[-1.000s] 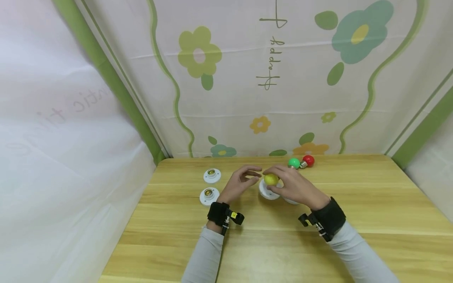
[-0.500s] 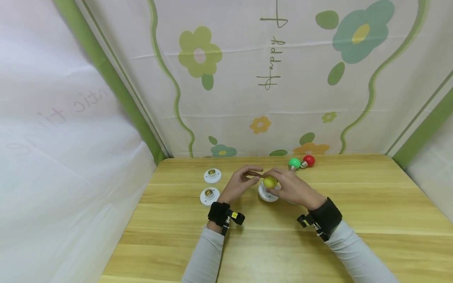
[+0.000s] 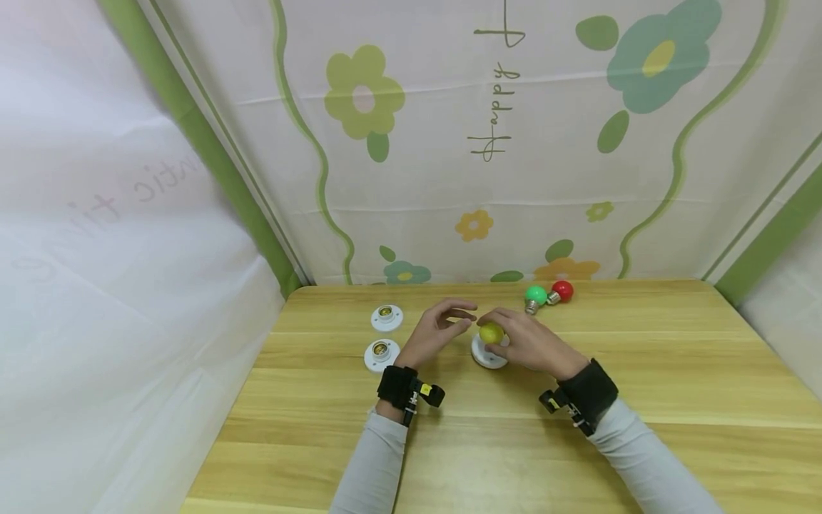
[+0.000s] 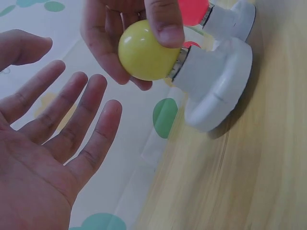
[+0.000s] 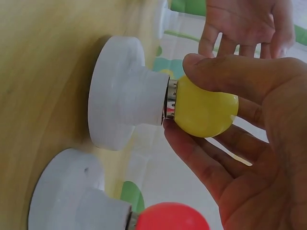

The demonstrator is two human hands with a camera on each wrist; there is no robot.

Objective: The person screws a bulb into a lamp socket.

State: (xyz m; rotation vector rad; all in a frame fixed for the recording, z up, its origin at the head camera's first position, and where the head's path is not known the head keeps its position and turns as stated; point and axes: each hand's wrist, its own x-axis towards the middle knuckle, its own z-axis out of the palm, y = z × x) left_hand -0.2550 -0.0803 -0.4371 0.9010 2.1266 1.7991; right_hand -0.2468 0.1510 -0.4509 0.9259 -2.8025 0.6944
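A yellow light bulb [image 3: 491,333] sits in a round white lamp holder [image 5: 115,96] on the wooden table, a strip of its metal cap showing at the holder's mouth. My right hand [image 3: 533,343] holds the bulb, thumb on one side and fingers on the other. My left hand [image 3: 433,335] stays apart to the left, fingers loosely spread and holding nothing, its palm facing the bulb [image 4: 148,50]. Beside this holder, the right wrist view shows a red bulb [image 5: 172,218] fitted in a second white holder [image 5: 72,191]; in the head view my right hand hides it.
Two white lamp holders [image 3: 387,318] without bulbs lie left of my left hand, one behind the other. A loose green bulb [image 3: 536,295] and a loose red bulb [image 3: 562,290] lie together near the table's back edge. A printed curtain [image 3: 417,171] hangs behind the table.
My right hand has shifted slightly toward me with the yellow bulb and its holder, uncovering more of the green bulb's metal cap. My left hand has stayed almost still.
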